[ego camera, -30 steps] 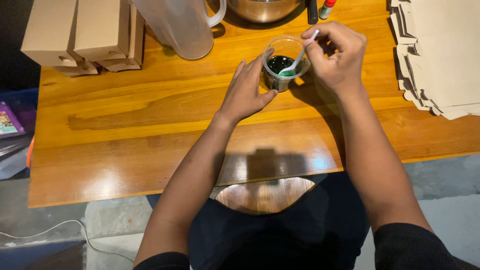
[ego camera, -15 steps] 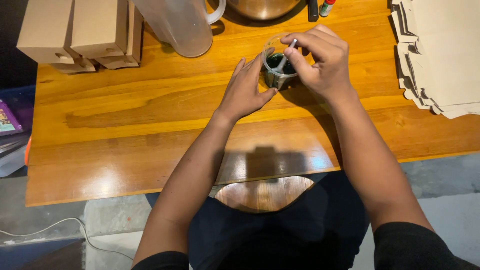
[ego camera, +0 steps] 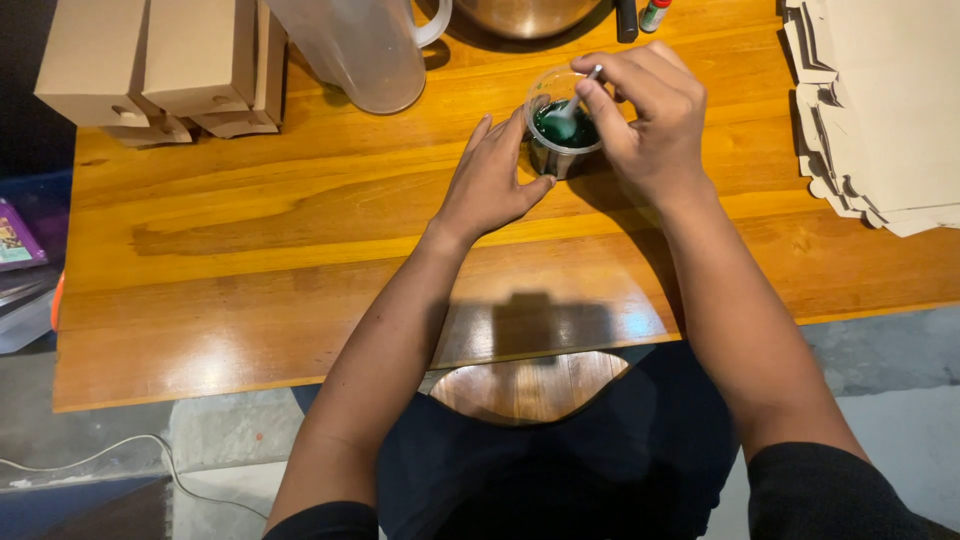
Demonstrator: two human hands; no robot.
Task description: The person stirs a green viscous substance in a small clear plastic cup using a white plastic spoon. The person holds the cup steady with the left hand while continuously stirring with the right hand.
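Right hand has shifted left over the cup; spoon now dips in green liquid. Left to right: 2 cardboard boxes, 1 jug, left hand open-fingered steadying 1 clear cup mid-table, right hand pinching spoon.

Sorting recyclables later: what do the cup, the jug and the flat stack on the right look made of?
Cup: clear thin plastic, probably; green liquid shows through. Jug: cloudy translucent plastic, seemingly; the table shows dimly through it. Stack: matt brown cardboard, with die-cut tabs along its edges. Table: varnished wood, glossy grain.
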